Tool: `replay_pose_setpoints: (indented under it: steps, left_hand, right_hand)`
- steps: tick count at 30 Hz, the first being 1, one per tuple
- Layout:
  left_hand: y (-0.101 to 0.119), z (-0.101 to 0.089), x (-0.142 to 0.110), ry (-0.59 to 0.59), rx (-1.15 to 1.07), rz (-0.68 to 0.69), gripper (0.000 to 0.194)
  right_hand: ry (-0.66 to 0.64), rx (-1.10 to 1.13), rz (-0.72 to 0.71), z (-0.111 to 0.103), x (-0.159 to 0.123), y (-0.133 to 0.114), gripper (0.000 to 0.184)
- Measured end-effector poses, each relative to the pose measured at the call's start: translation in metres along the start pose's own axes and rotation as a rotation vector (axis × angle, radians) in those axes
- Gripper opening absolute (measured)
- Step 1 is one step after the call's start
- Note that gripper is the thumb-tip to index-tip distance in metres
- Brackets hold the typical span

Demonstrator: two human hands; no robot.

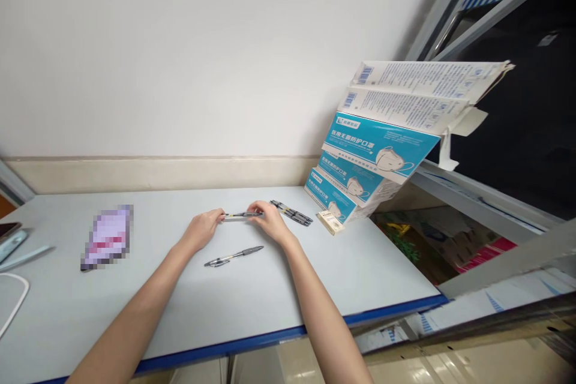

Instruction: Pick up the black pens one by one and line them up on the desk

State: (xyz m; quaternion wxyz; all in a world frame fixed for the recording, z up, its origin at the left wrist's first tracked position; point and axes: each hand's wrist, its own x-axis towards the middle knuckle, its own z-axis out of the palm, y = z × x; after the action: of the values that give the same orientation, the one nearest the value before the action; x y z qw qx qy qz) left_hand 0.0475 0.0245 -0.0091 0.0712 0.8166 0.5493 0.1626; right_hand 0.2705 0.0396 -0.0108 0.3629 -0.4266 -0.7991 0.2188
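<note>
A pen [234, 215] is stretched level between my two hands, just over the table. Its left end sits in the pinched fingertips of my left hand [206, 229]. My right hand [269, 221] has its fingers closed round the other end, which they partly cover. Nearer to me, a single clear-and-black pen [234, 256] lies slanted on the table between my forearms. Just past my right hand, several similar pens [292, 213] lie bundled side by side.
Blue-and-white mask boxes [360, 168] are stacked at the right against the wall, the top one's flaps raised. A small cream box [330, 222] lies before them. A blurred purple item [108, 237] and a white cable [24, 294] are at left. The table [180, 324] has a blue front edge.
</note>
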Motion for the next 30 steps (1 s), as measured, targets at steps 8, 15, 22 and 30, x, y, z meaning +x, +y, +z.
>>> replay_pose_setpoints:
  steps: [8,15,22,30]
  left_hand:
    - [0.001,0.001,0.001,-0.006,-0.009,-0.007,0.034]
    - [0.003,0.0,0.001,0.009,-0.025,0.0,0.035]
    - [-0.001,0.005,0.001,0.033,-0.055,0.012,0.036]
    - [0.003,-0.002,0.002,0.168,-0.192,0.043,0.041]
  right_hand:
    - [0.014,-0.058,-0.002,-0.004,-0.001,-0.006,0.022]
    - [0.022,-0.08,-0.027,-0.005,-0.001,-0.01,0.026]
    - [-0.013,-0.136,-0.033,-0.002,-0.002,-0.016,0.024]
    - [-0.025,-0.175,0.006,-0.003,0.0,-0.014,0.022]
